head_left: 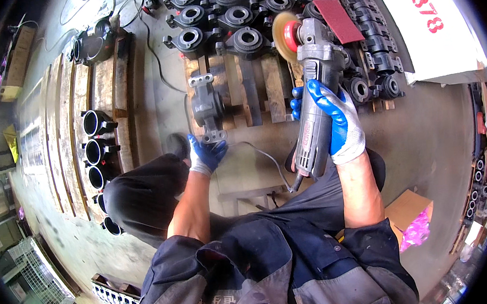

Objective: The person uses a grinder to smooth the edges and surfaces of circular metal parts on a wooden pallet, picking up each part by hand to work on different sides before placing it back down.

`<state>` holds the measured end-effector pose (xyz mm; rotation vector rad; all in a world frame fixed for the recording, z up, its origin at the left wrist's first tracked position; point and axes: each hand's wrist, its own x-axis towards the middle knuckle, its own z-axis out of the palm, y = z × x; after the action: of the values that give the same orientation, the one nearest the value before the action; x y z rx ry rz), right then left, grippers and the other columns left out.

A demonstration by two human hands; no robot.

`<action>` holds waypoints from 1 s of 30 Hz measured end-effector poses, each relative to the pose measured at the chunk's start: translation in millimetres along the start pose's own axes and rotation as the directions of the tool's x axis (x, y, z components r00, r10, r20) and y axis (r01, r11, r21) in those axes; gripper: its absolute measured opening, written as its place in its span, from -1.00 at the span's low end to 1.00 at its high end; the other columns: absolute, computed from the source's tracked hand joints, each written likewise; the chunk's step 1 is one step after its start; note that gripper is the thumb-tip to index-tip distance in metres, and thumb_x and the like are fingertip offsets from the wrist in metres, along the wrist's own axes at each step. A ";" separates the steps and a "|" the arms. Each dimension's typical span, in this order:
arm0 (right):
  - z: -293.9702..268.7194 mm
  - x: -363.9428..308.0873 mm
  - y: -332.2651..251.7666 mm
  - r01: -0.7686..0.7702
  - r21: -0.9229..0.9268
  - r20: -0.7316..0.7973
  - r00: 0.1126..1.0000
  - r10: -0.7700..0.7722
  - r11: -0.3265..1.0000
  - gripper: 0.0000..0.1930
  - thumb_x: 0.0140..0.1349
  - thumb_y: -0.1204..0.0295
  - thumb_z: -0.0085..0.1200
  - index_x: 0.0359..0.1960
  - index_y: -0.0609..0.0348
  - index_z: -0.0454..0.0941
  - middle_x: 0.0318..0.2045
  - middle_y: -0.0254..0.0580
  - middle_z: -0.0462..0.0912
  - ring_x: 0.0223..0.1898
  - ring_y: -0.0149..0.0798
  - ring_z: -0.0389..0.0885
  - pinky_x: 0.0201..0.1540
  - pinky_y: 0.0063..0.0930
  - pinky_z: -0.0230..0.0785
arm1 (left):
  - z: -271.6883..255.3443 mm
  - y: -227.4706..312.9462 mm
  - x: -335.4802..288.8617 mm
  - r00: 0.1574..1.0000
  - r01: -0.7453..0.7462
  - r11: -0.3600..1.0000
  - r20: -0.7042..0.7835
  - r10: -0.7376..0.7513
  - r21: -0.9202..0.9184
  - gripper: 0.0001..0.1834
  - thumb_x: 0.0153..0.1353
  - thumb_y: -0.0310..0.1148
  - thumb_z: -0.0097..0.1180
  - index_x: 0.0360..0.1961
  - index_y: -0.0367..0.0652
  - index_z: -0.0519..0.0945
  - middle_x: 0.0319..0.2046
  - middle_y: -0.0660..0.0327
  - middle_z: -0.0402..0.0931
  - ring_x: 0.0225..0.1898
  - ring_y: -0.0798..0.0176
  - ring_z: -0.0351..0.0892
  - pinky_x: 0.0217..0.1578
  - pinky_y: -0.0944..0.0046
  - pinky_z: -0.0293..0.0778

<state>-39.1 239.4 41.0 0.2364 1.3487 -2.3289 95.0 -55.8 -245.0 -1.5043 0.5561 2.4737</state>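
My right hand [338, 119], in a blue-and-white work glove, is wrapped round the body of a grey angle grinder [313, 109]. The grinder is raised, head away from me; its yellowish disc [285, 37] with a red hub looks blurred. My left hand [206, 156], gloved alike, grips the near flange of a black metal casting [208, 106]. This casting has a drilled flange at each end and lies at the near edge of a wooden pallet [244, 83]. The disc is apart from it, farther off and to the right.
Several black ring-shaped castings [238, 15] crowd the pallet's far side, with a dark red pad [338, 21] over some. At left, another pallet [81, 87] carries more castings [97, 122]. A white box [434, 28] stands far right, a cardboard box [411, 207] near right. Cables cross the floor.
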 end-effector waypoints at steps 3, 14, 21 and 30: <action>-0.6 -2.0 -1.6 0.000 -0.016 0.008 1.000 0.000 1.000 -0.56 0.26 0.35 0.32 0.11 0.28 0.55 -0.17 0.00 0.73 -0.25 -0.18 0.76 -0.15 -0.28 0.68 | -0.7 0.5 0.1 1.000 -0.002 0.999 0.027 0.001 0.035 -0.04 0.32 0.57 -0.39 0.38 0.04 0.43 0.29 0.11 0.46 0.21 -0.14 0.46 0.29 -0.23 0.35; -9.0 -0.8 0.4 0.026 0.036 0.056 0.998 -0.028 0.999 -0.56 0.26 0.38 0.32 0.12 0.27 0.51 -0.20 0.00 0.71 -0.28 -0.15 0.76 -0.17 -0.29 0.69 | 0.5 -4.3 -8.8 0.994 -0.099 0.987 -0.036 0.104 0.127 -0.08 0.35 0.48 -0.24 0.50 0.07 0.23 0.47 0.20 0.25 0.42 -0.15 0.28 0.40 -0.21 0.16; -13.1 4.5 8.0 0.066 0.081 0.096 0.993 -0.074 0.994 -0.57 0.26 0.42 0.32 0.13 0.25 0.51 -0.16 0.00 0.71 -0.23 -0.10 0.77 -0.12 -0.23 0.70 | 62.0 -21.1 -71.2 0.733 -0.553 0.778 -0.269 0.625 0.299 -0.55 0.48 -0.04 0.08 0.04 -0.24 0.66 -0.15 0.21 0.68 -0.29 0.21 0.60 -0.14 0.18 0.56; -4.2 -5.8 -0.1 0.069 0.035 0.085 0.994 -0.071 0.997 -0.60 0.28 0.39 0.32 0.10 0.25 0.54 -0.23 -0.07 0.71 -0.28 -0.18 0.75 -0.15 -0.30 0.68 | 19.2 -19.8 -13.3 0.531 -0.734 0.390 0.111 0.840 0.556 -0.48 0.33 -0.24 0.31 0.20 -0.31 0.52 -0.09 0.11 0.60 -0.08 0.28 0.56 -0.02 0.24 0.51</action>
<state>-34.2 244.7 41.0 0.0984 1.2980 -2.3911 92.6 -29.5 -229.6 -1.3761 2.3031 2.2892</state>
